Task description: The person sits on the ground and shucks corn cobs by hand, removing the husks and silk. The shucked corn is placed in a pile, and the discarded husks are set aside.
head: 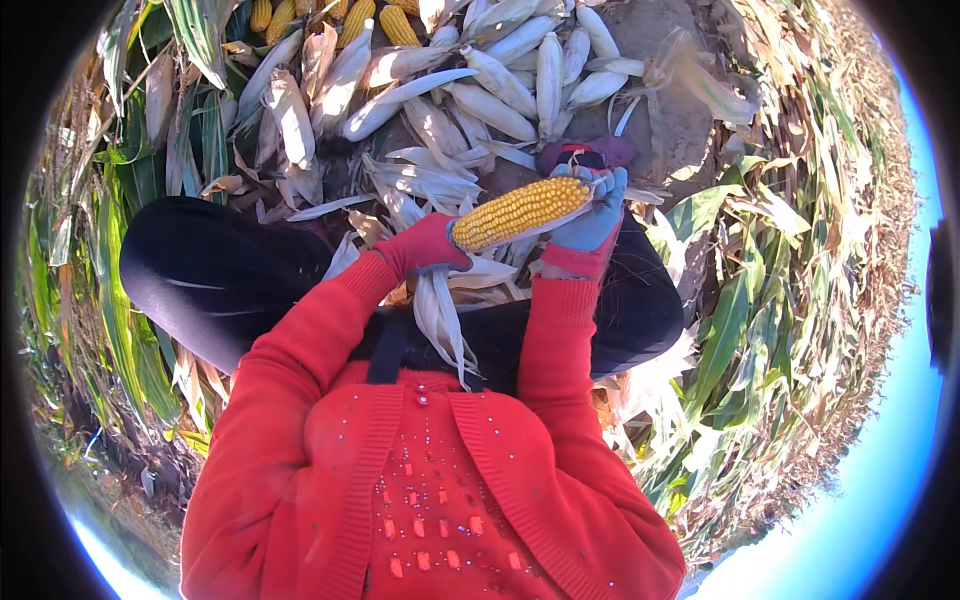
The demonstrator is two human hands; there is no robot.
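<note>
A yellow ear of corn (pixel 521 214), bare of husk on its upper side, lies slanted between my two gloved hands above my lap. My left hand (pixel 426 244), in a red glove, is closed round its lower left end, where peeled-back husk (pixel 442 319) hangs down towards my waist. At the upper right end my right hand (pixel 596 214), in a glove with grey-blue fingers and a red cuff, holds the tip, with some pale husk along the underside of the ear.
Beyond my crossed legs lie many unhusked ears (pixel 487 109) in dry husks. Several bare yellow cobs (pixel 356 22) are at the top left. Bare soil (pixel 675 97) shows at the upper right. Corn stalks and leaves (pixel 727 322) flank me on both sides.
</note>
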